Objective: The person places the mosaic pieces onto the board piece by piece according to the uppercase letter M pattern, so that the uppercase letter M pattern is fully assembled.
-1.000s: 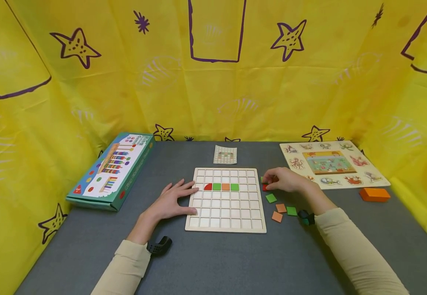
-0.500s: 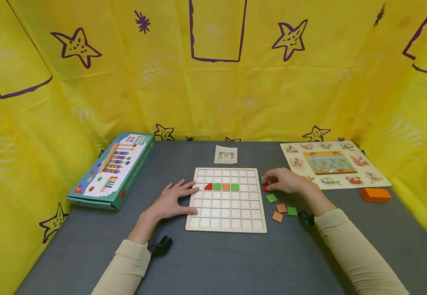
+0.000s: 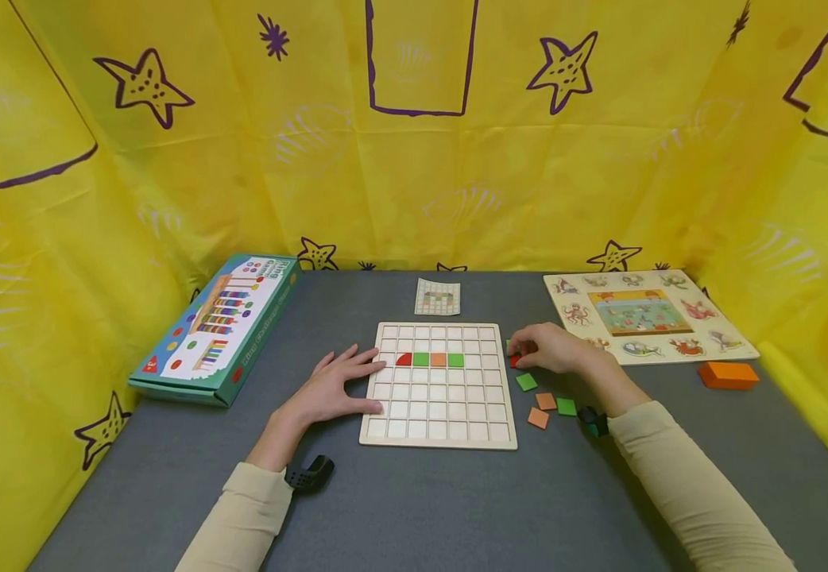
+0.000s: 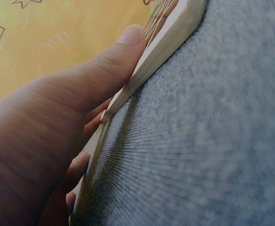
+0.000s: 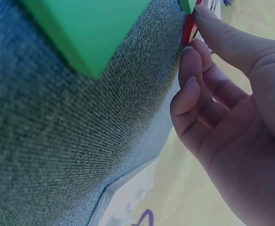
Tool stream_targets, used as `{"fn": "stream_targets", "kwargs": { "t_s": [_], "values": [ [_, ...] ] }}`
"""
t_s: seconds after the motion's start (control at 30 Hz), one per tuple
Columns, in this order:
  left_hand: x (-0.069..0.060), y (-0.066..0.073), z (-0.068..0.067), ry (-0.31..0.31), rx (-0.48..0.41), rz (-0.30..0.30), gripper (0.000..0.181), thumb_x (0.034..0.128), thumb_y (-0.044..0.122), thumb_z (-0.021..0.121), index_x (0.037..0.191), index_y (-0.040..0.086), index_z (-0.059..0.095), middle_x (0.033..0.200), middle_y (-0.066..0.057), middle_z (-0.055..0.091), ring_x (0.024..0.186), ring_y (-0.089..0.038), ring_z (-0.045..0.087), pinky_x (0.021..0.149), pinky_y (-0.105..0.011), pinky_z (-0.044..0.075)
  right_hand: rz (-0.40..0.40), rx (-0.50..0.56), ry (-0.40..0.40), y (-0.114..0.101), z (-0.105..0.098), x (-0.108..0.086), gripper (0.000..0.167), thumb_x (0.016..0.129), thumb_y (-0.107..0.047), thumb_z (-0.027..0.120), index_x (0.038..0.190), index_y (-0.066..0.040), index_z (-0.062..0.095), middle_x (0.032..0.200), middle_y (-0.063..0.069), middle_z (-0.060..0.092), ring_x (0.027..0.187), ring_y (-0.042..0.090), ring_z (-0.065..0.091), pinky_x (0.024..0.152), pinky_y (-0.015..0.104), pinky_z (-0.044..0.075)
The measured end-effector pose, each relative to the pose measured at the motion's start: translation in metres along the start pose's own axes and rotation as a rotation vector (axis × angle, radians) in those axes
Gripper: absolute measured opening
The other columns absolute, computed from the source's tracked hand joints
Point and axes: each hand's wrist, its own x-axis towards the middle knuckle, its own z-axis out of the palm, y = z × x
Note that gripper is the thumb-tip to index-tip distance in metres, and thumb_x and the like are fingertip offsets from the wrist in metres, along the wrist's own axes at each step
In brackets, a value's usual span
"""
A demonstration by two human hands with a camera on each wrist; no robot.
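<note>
A wooden grid board [image 3: 437, 405] lies mid-table with a row of a red quarter-round tile [image 3: 404, 360], a green tile [image 3: 420, 360], an orange tile [image 3: 438, 360] and another green one. My left hand [image 3: 331, 387] rests spread along the board's left edge; in the left wrist view its thumb [image 4: 114, 56] lies over the rim. Right of the board, my right hand [image 3: 553, 348] pinches a red tile [image 5: 189, 28] between thumb and fingertips, low at the table. The fingers partly cover that tile, and a green tile [image 3: 508, 345] peeks out beside it.
Several loose green and orange tiles [image 3: 539, 418] lie in front of the right hand. A pattern card [image 3: 438, 297] is behind the board. A game box [image 3: 221, 330] stands left; a sea-animal puzzle board [image 3: 643, 318] and an orange block [image 3: 728, 376] are right.
</note>
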Motion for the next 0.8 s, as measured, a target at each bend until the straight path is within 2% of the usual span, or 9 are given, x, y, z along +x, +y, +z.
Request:
{"fn": "stream_targets", "kwargs": {
  "t_s": [0.23,0.5,0.8],
  "values": [
    [-0.0001,0.0005,0.0002,-0.005,0.0,-0.006,0.087,0.0792,0.063,0.077,0.151,0.02,0.052,0.16,-0.002,0.036,0.151,-0.035,0.017,0.116,-0.063,0.004,0.019,-0.025,0.01,0.0021,-0.0006,-0.0006,0.011,0.089,-0.008,0.078,0.099,-0.006,0.073,0.083,-0.004,0.062,0.074,0.014,0.053,0.07,0.035,0.047],
    [-0.0005,0.001,-0.0007,0.0,0.002,-0.006,0.087,0.0793,0.062,0.077,0.15,0.02,0.052,0.16,-0.003,0.037,0.151,-0.037,0.018,0.116,-0.063,0.004,0.12,-0.004,0.001,0.0007,-0.0035,-0.0009,0.011,0.089,-0.016,0.08,0.088,-0.011,0.07,0.08,-0.005,0.065,0.073,0.014,0.057,0.072,0.035,0.049],
    [0.0003,0.0008,-0.0008,-0.009,-0.004,-0.012,0.087,0.0793,0.063,0.077,0.15,0.02,0.052,0.16,-0.002,0.036,0.151,-0.035,0.017,0.116,-0.063,0.004,0.159,0.006,-0.038,0.0026,-0.004,-0.0043,0.009,0.092,-0.018,0.076,0.091,-0.011,0.07,0.077,-0.003,0.061,0.07,0.015,0.053,0.069,0.033,0.045]
  ]
}}
